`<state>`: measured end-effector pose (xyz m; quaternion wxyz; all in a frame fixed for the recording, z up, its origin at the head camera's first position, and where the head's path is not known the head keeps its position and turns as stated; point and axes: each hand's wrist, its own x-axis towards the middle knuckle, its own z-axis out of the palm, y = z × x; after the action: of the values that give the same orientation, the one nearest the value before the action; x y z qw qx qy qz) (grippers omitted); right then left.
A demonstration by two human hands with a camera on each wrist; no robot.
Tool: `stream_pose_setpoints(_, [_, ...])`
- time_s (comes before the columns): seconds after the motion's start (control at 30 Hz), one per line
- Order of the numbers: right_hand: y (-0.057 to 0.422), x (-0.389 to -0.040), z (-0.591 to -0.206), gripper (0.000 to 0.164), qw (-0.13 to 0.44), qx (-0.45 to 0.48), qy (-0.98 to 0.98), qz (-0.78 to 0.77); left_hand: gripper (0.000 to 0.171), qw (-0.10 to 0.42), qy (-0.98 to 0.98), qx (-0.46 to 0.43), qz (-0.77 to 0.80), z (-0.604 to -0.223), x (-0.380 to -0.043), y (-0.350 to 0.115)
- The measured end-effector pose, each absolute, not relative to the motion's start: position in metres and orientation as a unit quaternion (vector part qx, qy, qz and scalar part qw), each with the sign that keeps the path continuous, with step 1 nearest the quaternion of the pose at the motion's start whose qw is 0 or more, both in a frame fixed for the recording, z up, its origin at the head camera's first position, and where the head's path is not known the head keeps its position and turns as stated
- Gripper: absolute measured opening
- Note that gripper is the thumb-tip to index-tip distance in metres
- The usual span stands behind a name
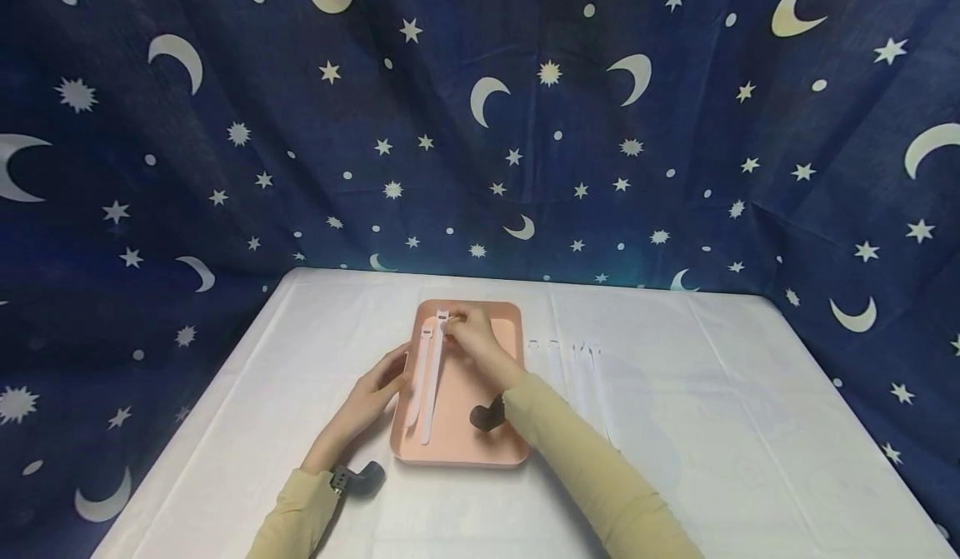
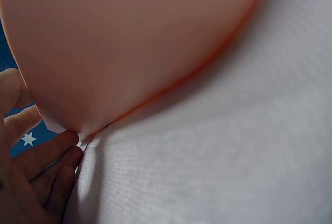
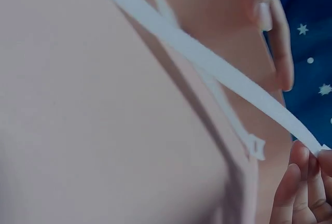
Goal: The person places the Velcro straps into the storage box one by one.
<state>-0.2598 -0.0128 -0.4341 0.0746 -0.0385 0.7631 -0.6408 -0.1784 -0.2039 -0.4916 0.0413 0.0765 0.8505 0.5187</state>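
Strap [image 1: 434, 380], white: over tray [image 1: 468, 446], head end pinched by fingers of right hand [image 1: 476, 334]; second strap [image 1: 418, 380] just beside. Left hand [image 1: 372, 390] grips tray wall. Hazard: slanted lowering or early release could cross both.

Star-and-moon curtain [image 1: 450, 113] behind white table [image 1: 697, 426]

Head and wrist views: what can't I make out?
Head: lower ends of some white straps beside the tray, hidden by the right sleeve.
Right wrist: far end of held strap, cut off by top edge.
Left wrist: part of the left hand, cut off by the left edge.
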Motion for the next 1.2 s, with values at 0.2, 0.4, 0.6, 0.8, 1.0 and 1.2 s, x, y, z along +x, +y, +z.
stream_pose_setpoints(0.2, [-0.014, -0.262, -0.444, 0.029, 0.088, -0.015, 0.771, -0.63, 0.056, 0.045, 0.853, 0.071, 0.514, -0.493, -0.179, -0.203])
stream_pose_setpoints(0.4, [-0.016, -0.264, -0.451, 0.029, 0.094, -0.008, 0.779, -0.62, 0.055, 0.047, 0.853, 0.066, 0.515, -0.491, -0.179, -0.203])
stream_pose_setpoints(0.6, [-0.02, -0.263, -0.455, 0.027, 0.088, -0.015, 0.793, -0.602, 0.055, 0.044, 0.852, 0.069, 0.517, -0.492, -0.179, -0.204])
stream_pose_setpoints(0.8, [-0.022, -0.263, -0.455, 0.025, 0.089, -0.019, 0.809, -0.58, 0.055, 0.043, 0.852, 0.07, 0.517, -0.492, -0.177, -0.205])
stream_pose_setpoints(1.0, [-0.023, -0.263, -0.456, 0.026, 0.082, -0.026, 0.821, -0.564, 0.055, 0.041, 0.853, 0.071, 0.516, -0.492, -0.177, -0.204])
stream_pose_setpoints(1.2, [-0.021, -0.263, -0.454, 0.025, 0.084, -0.032, 0.823, -0.561, 0.054, 0.043, 0.851, 0.072, 0.519, -0.493, -0.177, -0.204])
